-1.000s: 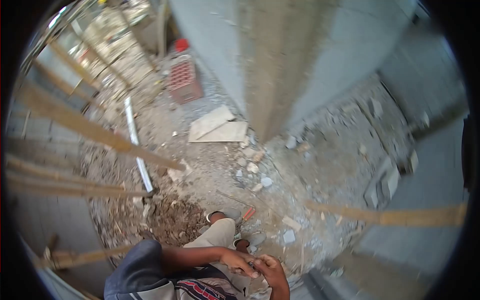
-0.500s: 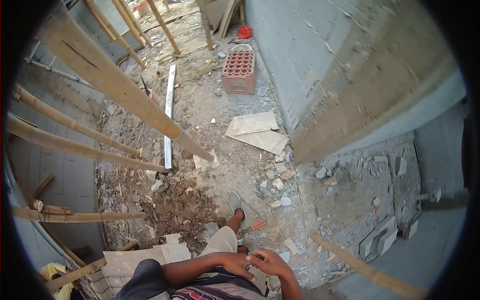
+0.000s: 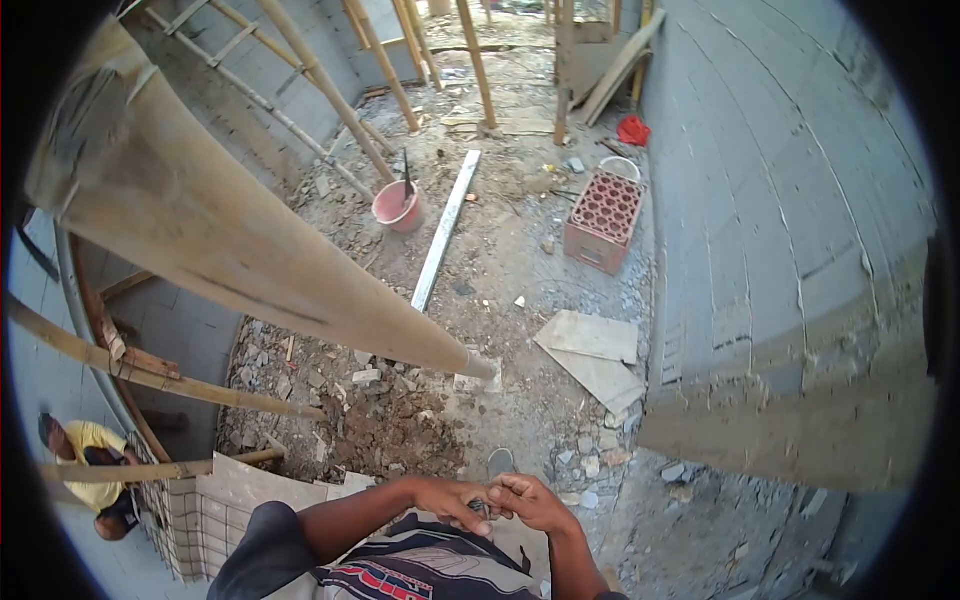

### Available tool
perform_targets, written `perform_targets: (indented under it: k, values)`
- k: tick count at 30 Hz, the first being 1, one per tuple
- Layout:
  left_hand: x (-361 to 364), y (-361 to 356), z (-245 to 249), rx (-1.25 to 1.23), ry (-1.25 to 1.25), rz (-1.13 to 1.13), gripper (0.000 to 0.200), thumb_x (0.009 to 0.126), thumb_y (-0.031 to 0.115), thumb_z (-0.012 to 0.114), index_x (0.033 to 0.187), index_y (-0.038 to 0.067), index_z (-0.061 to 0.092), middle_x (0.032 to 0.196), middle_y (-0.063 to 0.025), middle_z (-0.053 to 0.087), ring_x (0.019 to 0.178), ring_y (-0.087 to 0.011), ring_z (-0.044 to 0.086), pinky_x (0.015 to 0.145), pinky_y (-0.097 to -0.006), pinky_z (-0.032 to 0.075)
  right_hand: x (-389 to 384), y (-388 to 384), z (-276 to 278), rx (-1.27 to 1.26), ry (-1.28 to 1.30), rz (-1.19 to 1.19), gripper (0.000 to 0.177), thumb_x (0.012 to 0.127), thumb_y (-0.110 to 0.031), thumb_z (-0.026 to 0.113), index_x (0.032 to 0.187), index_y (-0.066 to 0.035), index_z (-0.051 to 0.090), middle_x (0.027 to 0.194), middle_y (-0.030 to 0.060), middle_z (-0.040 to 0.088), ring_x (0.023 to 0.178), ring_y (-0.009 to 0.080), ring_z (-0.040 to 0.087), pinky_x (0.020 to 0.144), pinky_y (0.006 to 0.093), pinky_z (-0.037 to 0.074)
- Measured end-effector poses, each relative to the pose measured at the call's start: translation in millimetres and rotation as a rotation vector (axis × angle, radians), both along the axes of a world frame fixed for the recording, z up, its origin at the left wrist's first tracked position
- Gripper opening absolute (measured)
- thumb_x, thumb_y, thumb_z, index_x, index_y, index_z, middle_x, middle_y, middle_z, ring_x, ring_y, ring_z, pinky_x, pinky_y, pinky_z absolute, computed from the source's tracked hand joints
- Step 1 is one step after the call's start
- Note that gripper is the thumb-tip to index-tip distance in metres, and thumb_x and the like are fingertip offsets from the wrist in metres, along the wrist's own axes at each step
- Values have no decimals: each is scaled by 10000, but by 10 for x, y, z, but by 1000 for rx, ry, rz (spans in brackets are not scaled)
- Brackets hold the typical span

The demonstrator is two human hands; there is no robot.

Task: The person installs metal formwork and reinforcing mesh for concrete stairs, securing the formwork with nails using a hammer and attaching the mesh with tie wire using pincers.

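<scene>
The left hand [image 3: 452, 500] and right hand [image 3: 535, 505] meet, apparently fingering a small dark item [image 3: 479, 508], which calls for fine pinching; beyond them sits a bottle crate [image 3: 600, 244].

hands [image 3: 455, 503] [image 3: 529, 502] together, fingers [image 3: 512, 487] touching, arms [image 3: 355, 522] [image 3: 575, 555] bent (both)

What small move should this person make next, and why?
Perhaps a short, careful step forward, just right of the thick bamboo pole. Its foot stands close ahead of the grey shoe, flat boards lie farther right, and the ground between looks passable. The left hand and right hand meet before the shirt, so go slowly.
</scene>
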State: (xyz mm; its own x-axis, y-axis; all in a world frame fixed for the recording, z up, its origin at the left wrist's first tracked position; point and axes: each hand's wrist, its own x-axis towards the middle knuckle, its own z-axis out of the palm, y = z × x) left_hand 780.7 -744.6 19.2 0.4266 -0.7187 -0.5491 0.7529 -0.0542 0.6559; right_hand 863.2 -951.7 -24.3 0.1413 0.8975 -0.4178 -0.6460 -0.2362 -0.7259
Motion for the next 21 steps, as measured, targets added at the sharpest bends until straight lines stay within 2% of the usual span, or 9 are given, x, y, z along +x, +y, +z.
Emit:
perform_targets:
  k: [4, 6, 8, 11, 12, 14, 16, 18, 21]
  values:
    - [187, 115, -30, -87, 110, 128, 630, 862, 387, 761, 1280, 26, 457, 792, 24, 526, 630, -52, 458, 532, -213, 339, 426, 164, 114, 59, -43, 107, 324, 981, -348, 630, 1001, -25, 651, 767, -24, 572, 686, 65, 491, 609, 240, 405]
    - [353, 94, -63, -83, 96, 88, 648, 830, 447, 764, 1266, 53, 492, 845, 17, 542, 672, -73, 490, 526, -237, 355, 649, 194, 124, 43, -95, 180, 323, 978, -352, 635, 1006, -31, 655, 774, -23, 579, 695, 65, 495, 613, 240, 405]
    - [578, 30, -124, -74, 44, 86, 638, 825, 432, 773, 1260, 60, 491, 815, 25, 535, 649, -69, 475, 523, -231, 349, 888, 235, 63, 112, -440, 169, 318, 968, -355, 653, 995, -38, 657, 789, -19, 593, 715, 70, 502, 630, 244, 407]
    - [987, -29, -138, -73, -47, 111, 578, 850, 393, 763, 1231, 53, 492, 737, 53, 484, 594, -52, 432, 499, -227, 318, 1438, 270, 130, 12, -581, 315, 346, 961, -366, 666, 917, -22, 659, 767, -9, 581, 690, 62, 495, 590, 248, 391]
    - [1137, -46, -134, -93, -85, 151, 529, 880, 369, 745, 1209, 39, 495, 688, 73, 439, 562, -39, 405, 477, -229, 294, 1584, 284, 150, 21, -598, 323, 346, 961, -366, 666, 917, -22, 659, 767, -9, 581, 690, 62, 495, 590, 248, 391]
    - [1451, -69, -69, -106, -95, 248, 522, 884, 382, 733, 1193, 38, 491, 687, 68, 427, 549, -39, 386, 465, -223, 274, 1920, 276, 187, 119, -327, 199, 347, 961, -372, 664, 912, -29, 654, 740, -18, 558, 668, 65, 478, 578, 248, 380]
    - [1738, -103, 29, -135, -66, 259, 515, 888, 395, 722, 1177, 38, 488, 685, 64, 415, 535, -38, 368, 453, -216, 254, 2274, 239, 255, 106, -299, 169, 351, 967, -386, 650, 967, -35, 654, 746, -23, 548, 665, 69, 469, 574, 246, 376]
    - [1958, -195, 98, -398, 112, 534, 508, 893, 411, 700, 1150, 38, 470, 687, 44, 402, 528, -30, 342, 436, -203, 214, 2660, 200, 411, 103, -239, 325, 378, 983, -407, 617, 1037, -33, 642, 758, -26, 545, 666, 70, 466, 572, 239, 371]
    - [2172, -282, 74, -462, 127, 587, 515, 895, 407, 691, 1191, 58, 454, 690, 31, 387, 518, -25, 311, 419, -195, 182, 3063, 185, 453, 141, -371, 435, 408, 1004, -423, 570, 1133, -40, 630, 786, -3, 573, 690, 88, 497, 611, 257, 423]
